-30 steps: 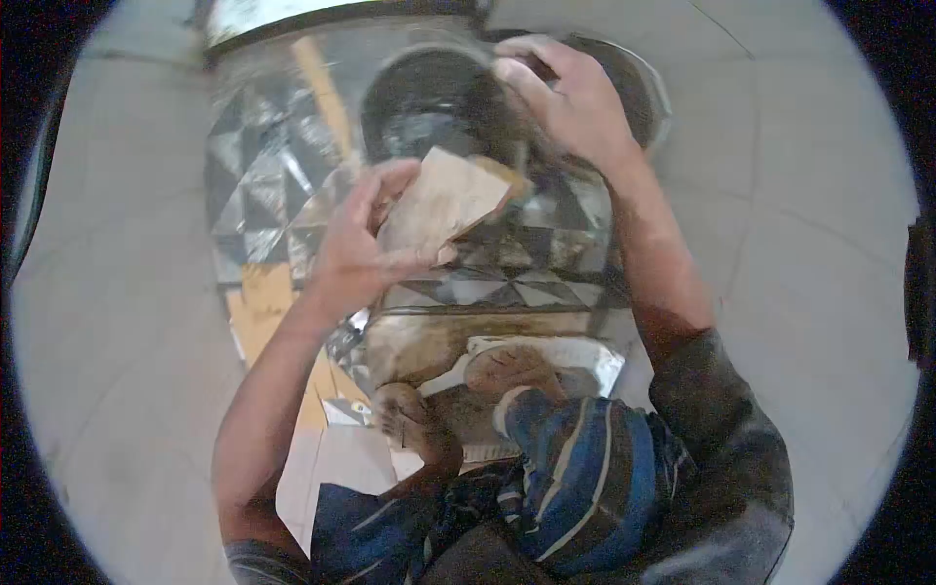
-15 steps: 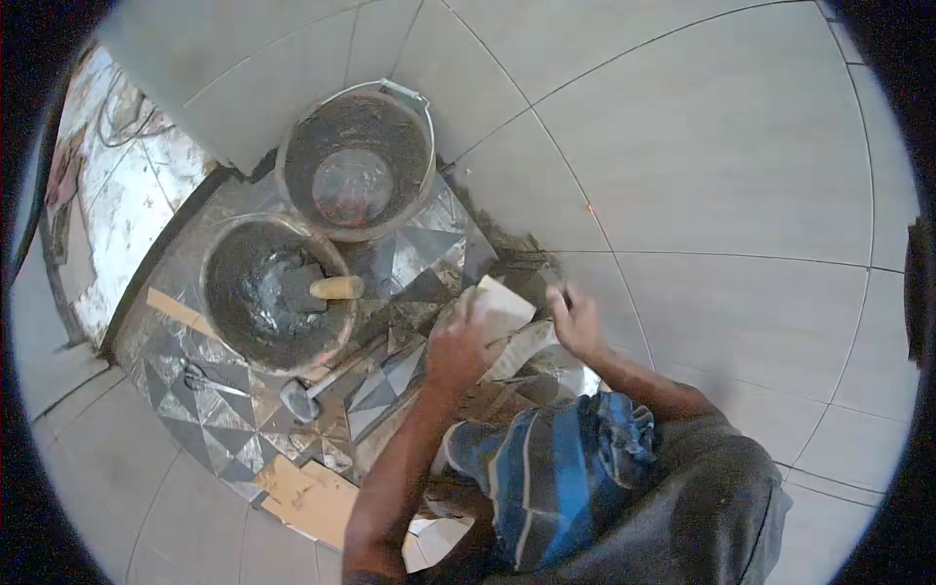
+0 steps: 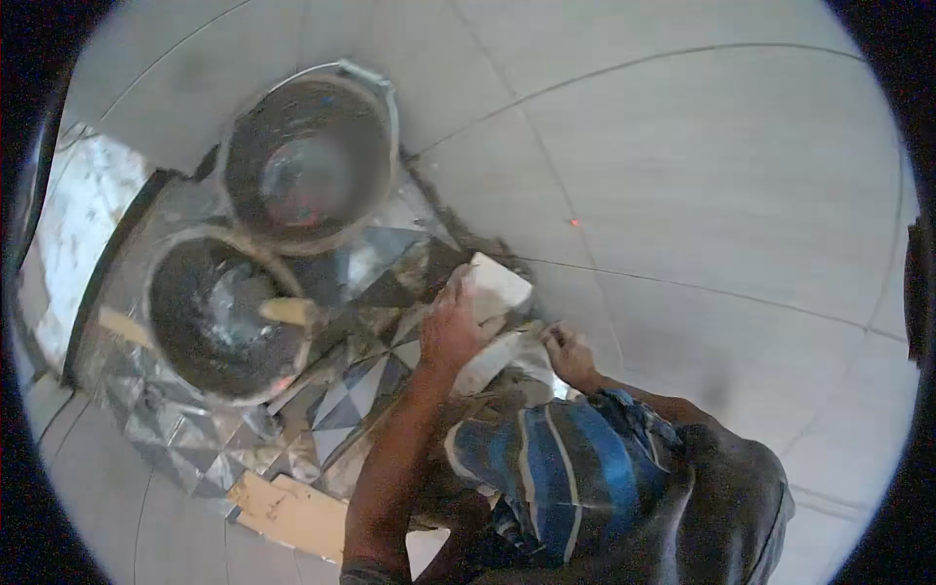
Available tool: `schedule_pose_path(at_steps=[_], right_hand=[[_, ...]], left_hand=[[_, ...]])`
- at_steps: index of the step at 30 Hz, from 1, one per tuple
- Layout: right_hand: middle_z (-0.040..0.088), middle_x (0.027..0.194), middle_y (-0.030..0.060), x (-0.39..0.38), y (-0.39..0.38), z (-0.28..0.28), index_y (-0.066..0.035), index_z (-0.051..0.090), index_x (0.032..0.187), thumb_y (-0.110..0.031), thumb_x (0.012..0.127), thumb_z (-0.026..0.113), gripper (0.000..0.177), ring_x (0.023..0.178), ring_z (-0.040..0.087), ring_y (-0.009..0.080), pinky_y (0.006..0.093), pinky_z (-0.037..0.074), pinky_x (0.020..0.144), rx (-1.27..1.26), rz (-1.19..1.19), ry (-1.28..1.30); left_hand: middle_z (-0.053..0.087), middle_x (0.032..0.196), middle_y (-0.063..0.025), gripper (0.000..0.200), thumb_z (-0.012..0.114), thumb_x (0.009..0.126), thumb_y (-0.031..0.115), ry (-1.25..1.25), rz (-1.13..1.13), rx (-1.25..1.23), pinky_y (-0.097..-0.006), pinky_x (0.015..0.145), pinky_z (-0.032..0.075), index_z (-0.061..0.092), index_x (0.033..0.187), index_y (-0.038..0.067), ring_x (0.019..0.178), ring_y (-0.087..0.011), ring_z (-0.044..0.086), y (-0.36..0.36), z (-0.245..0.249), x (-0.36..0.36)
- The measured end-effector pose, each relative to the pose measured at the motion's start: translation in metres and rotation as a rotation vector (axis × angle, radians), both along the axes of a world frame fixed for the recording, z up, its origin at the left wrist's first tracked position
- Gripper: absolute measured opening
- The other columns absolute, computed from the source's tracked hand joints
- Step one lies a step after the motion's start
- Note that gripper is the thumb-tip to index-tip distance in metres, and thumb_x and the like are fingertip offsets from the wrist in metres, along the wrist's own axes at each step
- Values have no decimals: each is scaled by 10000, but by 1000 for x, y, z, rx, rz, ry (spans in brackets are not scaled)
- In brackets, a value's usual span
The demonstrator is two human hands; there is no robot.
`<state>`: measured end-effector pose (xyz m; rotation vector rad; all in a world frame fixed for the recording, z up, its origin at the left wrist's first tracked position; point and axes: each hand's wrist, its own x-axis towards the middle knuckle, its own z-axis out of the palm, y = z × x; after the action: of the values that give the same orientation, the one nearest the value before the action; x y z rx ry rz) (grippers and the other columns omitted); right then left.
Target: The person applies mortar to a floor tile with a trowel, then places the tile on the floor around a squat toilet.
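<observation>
A pale, flat tile piece is tilted near the foot of the tiled wall. My left hand grips it along its near left side, fingers pressed against it. Right of it, beside the wall, my right hand has its fingers curled together. Whatever may be between those fingers is too small and blurred to make out. Below the tile piece, between my hands, lies another pale slab-like piece, partly covered by my left hand and the striped cloth of my clothing.
To the left stands a round tub of wet grey mortar, with a wooden-handled trowel in it. Behind it is a mortar-stained bucket. Tan flat pieces lie on the patterned floor. Large-tiled wall rises at right.
The whole view has shifted, so the tub and bucket appear farther left. My right hand has drawn lower, closer to my body, its fingers more curled. My left hand keeps hold of the tile piece.
</observation>
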<state>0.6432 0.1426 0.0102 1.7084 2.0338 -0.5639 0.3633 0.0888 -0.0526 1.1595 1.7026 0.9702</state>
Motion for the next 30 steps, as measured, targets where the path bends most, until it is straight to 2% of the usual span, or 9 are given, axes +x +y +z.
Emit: schedule_pose_path(at_steps=[3,5,7,9,13,17,19,25,30], right_hand=[[695,931,143,-39,28,-21,-24,643,1063,-295,1047,602,274,886,694,240,385,538,808,58,9,416],[683,880,109,-110,50,-26,0,653,1027,-213,1042,622,216,844,676,179,326,538,784,75,-12,577],[707,897,108,-197,55,-7,-7,684,1056,-200,1047,618,204,859,697,203,337,546,816,42,136,725],[727,1086,157,-270,52,-2,-75,728,1113,-306,1042,593,277,990,704,376,430,566,844,16,522,868],[723,1060,130,-386,-7,-4,-107,766,1110,-288,968,643,262,946,684,354,480,544,821,-39,1324,718],[732,1072,127,-440,-73,-74,-79,801,1029,-274,917,662,264,958,677,348,473,515,827,166,1591,463],[713,1151,126,-457,-97,-96,-66,793,1140,-236,928,667,299,1181,574,301,462,415,958,88,1581,39],[712,1174,168,-470,-107,-107,-34,748,1144,-219,911,673,307,1144,626,329,463,452,944,77,1591,-71],[728,1082,227,-467,-90,-26,8,651,1126,-154,896,660,282,999,724,392,494,565,821,83,1474,75]], left_hand=[[659,1273,-278,915,849,806,482,-193,-25,-281,-511,1032,523,453,1469,-8,1204,-446,645,-35,34,-51],[654,1275,-282,918,882,778,460,-275,183,112,-470,1044,522,470,1469,18,1218,-426,647,-73,43,-70],[648,1331,-237,926,909,771,401,-239,234,60,-428,1051,520,458,1502,55,1282,-369,626,-113,62,-99],[652,1362,-172,884,912,799,345,-472,392,83,-388,1033,531,462,1515,86,1270,-296,636,-159,70,-124],[655,1379,-161,625,701,994,347,-802,798,-45,-404,1009,559,485,1497,44,1162,-269,689,-253,66,-165],[646,1403,-170,602,527,1056,454,-1180,1048,82,-439,953,588,497,1482,30,1152,-303,699,-328,72,-187],[647,1396,-174,664,420,1063,540,-1007,1260,0,-471,909,602,506,1469,23,1146,-327,702,-356,53,-181],[619,1428,-162,557,553,1061,416,-1130,1640,323,-540,980,575,524,1464,31,1228,-333,665,-424,-70,-116],[630,917,-66,364,587,1054,448,-1115,1913,175,-476,761,608,624,1183,110,787,-240,640,-508,-209,-50]])
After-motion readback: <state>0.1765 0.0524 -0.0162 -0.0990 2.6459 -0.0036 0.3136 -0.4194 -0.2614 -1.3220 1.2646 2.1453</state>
